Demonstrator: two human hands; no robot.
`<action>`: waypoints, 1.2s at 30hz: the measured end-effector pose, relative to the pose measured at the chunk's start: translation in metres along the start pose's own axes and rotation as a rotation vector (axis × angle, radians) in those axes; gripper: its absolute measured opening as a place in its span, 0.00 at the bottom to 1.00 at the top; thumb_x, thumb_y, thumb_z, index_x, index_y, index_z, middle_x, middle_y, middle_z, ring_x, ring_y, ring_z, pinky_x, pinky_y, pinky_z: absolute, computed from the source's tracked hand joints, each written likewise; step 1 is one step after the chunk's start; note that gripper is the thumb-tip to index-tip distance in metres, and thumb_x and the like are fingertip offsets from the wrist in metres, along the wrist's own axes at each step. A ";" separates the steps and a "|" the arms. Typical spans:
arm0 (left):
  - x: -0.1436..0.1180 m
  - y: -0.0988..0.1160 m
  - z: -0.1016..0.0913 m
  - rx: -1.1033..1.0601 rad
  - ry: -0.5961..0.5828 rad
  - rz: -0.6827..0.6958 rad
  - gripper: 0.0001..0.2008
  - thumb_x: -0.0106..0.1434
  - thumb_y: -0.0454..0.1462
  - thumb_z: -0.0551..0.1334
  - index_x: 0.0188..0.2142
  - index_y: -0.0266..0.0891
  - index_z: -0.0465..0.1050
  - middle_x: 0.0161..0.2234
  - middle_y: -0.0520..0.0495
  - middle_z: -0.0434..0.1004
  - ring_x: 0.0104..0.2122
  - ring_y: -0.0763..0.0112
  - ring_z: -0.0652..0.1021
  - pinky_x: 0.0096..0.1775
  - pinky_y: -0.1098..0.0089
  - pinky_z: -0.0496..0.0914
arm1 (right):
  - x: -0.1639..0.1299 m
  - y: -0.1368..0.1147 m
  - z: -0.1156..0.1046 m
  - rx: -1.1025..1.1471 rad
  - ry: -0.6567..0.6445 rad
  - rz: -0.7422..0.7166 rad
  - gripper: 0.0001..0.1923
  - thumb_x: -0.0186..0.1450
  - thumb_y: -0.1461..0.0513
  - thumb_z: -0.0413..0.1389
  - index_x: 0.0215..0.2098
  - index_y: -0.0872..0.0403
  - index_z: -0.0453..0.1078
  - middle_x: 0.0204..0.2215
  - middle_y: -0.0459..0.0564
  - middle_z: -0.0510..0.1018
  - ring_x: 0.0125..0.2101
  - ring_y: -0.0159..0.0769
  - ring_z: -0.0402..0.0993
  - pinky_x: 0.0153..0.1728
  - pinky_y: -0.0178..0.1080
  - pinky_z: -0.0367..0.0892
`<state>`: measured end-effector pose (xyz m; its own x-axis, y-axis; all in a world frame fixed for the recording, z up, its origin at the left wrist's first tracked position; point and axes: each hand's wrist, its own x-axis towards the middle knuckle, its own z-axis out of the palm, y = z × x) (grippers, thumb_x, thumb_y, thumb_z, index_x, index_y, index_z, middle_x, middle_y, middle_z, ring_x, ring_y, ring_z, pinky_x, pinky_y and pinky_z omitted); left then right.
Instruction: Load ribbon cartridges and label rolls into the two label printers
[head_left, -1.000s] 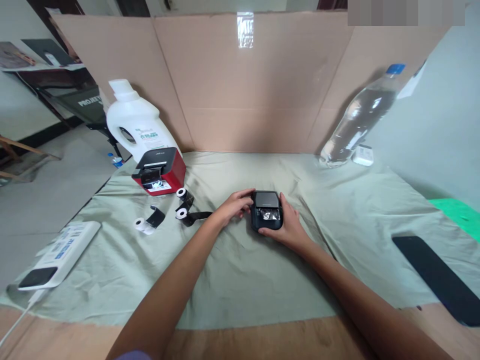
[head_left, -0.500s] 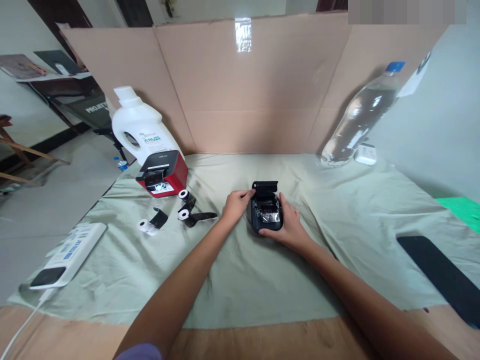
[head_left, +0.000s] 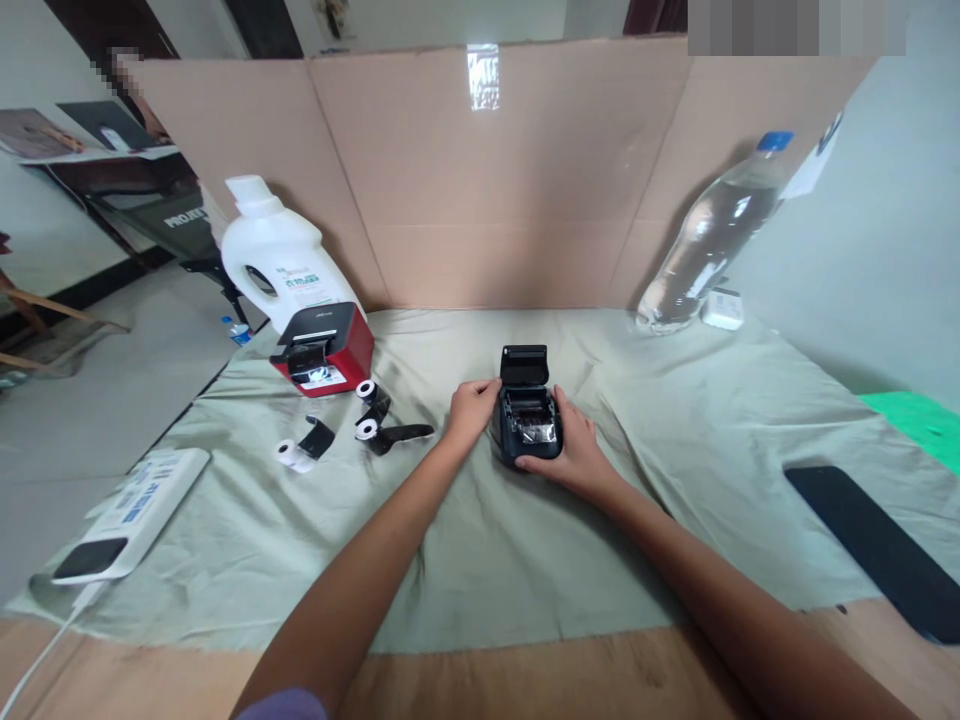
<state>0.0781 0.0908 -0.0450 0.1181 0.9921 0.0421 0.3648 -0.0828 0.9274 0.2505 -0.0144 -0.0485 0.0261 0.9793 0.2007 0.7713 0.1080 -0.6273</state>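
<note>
In the middle of the cloth is a small black portable printer (head_left: 532, 425) with its lid (head_left: 525, 366) raised away from me. Inside its open bay sits a piece with a shiny, reflective surface. My right hand (head_left: 576, 440) wraps the right side, thumb at the near edge and fingers along the far right. Closed at the upper left corner by the hinge, my left hand (head_left: 472, 408) has its fingertips against the printer. To the left lie several small rolls, a black one (head_left: 373, 397), another with a black tail (head_left: 379, 435) and a white one (head_left: 295, 455).
A red and black printer (head_left: 330, 350) stands before a white jug (head_left: 281, 250) at the back left. A water bottle (head_left: 712, 240) leans on the cardboard wall (head_left: 487, 180) at right. A power strip (head_left: 139, 510) lies left, a black phone (head_left: 874, 550) right.
The printer's lid has swung further back, so more of its inner face shows. My hands stay nearly in place around the printer, and the whole view has shifted slightly.
</note>
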 end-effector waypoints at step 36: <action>-0.015 -0.001 -0.002 0.013 -0.021 0.293 0.21 0.66 0.32 0.55 0.55 0.41 0.78 0.43 0.45 0.76 0.43 0.69 0.77 0.48 0.69 0.69 | 0.001 0.000 0.001 0.016 0.015 -0.039 0.65 0.48 0.39 0.66 0.73 0.51 0.41 0.61 0.65 0.68 0.60 0.67 0.63 0.55 0.62 0.58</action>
<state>0.0737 0.0761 -0.0460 0.2389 0.9237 0.2995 0.3246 -0.3667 0.8719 0.2496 -0.0133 -0.0487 0.0058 0.9717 0.2363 0.7615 0.1489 -0.6308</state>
